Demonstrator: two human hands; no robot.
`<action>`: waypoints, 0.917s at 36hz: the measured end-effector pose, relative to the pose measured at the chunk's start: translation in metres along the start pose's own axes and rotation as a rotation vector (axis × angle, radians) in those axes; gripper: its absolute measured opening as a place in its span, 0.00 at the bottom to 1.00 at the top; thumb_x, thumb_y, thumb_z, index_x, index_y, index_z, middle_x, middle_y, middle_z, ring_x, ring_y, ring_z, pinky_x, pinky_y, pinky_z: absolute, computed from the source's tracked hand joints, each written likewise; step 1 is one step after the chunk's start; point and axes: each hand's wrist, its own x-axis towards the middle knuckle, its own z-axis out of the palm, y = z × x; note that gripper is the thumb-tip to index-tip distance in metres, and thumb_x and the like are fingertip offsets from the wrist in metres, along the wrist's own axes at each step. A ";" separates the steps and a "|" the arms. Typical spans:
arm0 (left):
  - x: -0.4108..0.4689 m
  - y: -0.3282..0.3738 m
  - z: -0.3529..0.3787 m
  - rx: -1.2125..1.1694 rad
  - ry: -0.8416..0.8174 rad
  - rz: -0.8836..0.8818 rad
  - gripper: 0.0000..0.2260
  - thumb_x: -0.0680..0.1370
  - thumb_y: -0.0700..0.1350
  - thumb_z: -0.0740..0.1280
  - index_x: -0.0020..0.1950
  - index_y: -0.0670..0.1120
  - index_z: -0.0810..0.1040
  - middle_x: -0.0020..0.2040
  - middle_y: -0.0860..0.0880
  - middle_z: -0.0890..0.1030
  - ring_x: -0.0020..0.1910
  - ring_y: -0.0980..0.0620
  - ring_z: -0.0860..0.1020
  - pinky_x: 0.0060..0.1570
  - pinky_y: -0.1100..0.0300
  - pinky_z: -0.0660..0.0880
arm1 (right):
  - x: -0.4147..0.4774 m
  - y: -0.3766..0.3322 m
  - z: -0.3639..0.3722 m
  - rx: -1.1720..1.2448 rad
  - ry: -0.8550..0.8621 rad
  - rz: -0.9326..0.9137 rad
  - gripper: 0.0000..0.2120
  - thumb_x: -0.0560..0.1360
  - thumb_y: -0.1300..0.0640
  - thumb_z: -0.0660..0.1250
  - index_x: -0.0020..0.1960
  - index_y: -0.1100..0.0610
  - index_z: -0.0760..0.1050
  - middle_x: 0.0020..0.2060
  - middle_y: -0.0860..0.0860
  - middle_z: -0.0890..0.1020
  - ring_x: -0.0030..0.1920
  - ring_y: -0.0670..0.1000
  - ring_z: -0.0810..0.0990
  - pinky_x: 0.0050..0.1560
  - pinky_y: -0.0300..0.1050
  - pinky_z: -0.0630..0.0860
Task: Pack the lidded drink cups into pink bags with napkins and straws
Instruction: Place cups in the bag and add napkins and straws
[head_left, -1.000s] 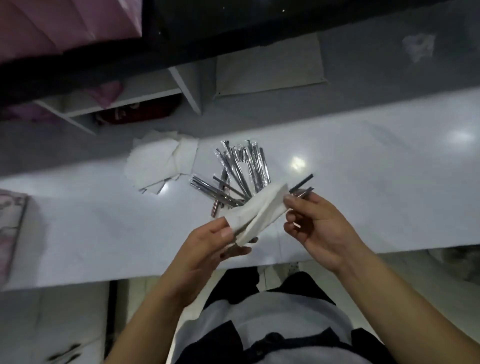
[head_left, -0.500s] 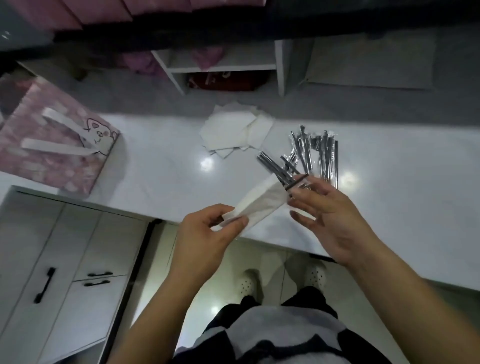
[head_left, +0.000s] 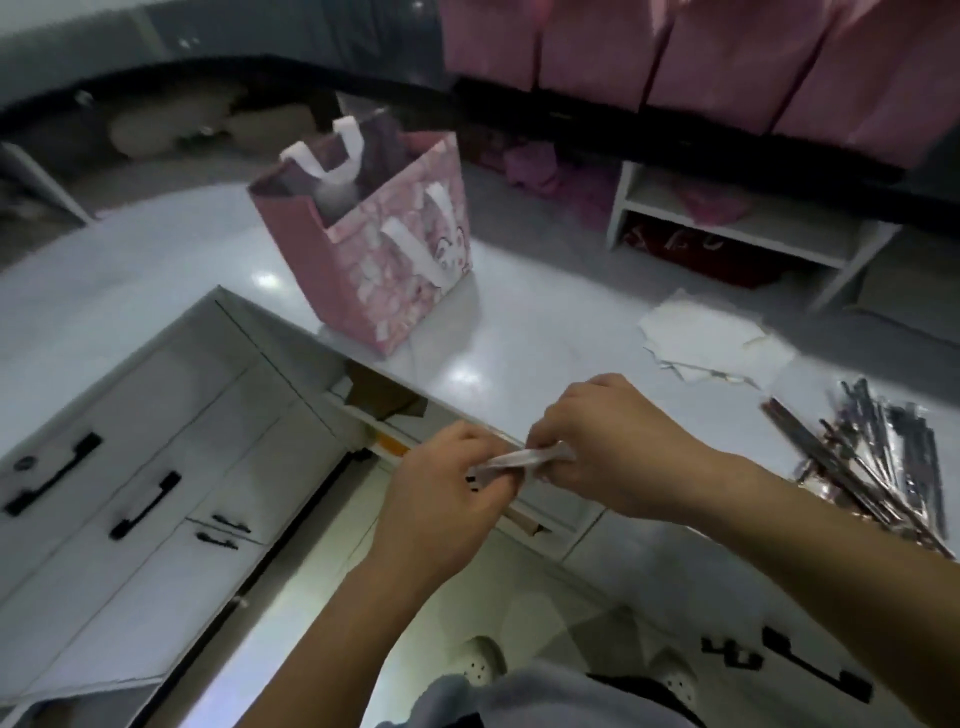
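Pinches folded napkin (head_left: 514, 460) between curled fingers of left hand (head_left: 441, 501) and right hand (head_left: 610, 447), likely compacting it for insertion into upright, open-topped pink bag (head_left: 376, 265) on worktop (head_left: 519, 338).

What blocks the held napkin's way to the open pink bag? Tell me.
Nothing visible. The left hand and right hand pinch the napkin at the counter edge; only bare counter lies between it and the pink bag, whose top is open.

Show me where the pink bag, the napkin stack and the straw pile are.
pink bag (head_left: 376, 304): head view, on its printed front panel.
napkin stack (head_left: 711, 338): head view, on the top sheet.
straw pile (head_left: 883, 457): head view, middle of the bundle.
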 end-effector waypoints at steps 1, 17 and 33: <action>-0.001 -0.011 -0.012 0.008 0.008 -0.005 0.05 0.76 0.50 0.72 0.47 0.50 0.85 0.43 0.57 0.80 0.41 0.57 0.78 0.39 0.55 0.77 | 0.014 -0.011 0.001 -0.015 -0.012 -0.016 0.07 0.76 0.47 0.67 0.51 0.44 0.82 0.40 0.43 0.83 0.45 0.47 0.78 0.54 0.45 0.68; 0.067 -0.110 -0.179 -0.371 0.216 -0.154 0.06 0.77 0.44 0.71 0.53 0.52 0.85 0.45 0.56 0.86 0.45 0.60 0.83 0.41 0.71 0.77 | 0.188 -0.030 -0.079 0.114 0.202 -0.195 0.07 0.71 0.60 0.76 0.48 0.51 0.86 0.38 0.46 0.82 0.38 0.49 0.79 0.38 0.53 0.78; 0.336 -0.149 -0.264 0.227 -0.199 -0.235 0.32 0.73 0.49 0.74 0.73 0.65 0.64 0.69 0.54 0.72 0.61 0.53 0.74 0.51 0.58 0.78 | 0.363 0.036 -0.117 0.468 0.292 -0.351 0.10 0.70 0.49 0.69 0.47 0.52 0.86 0.44 0.46 0.81 0.38 0.42 0.78 0.37 0.28 0.69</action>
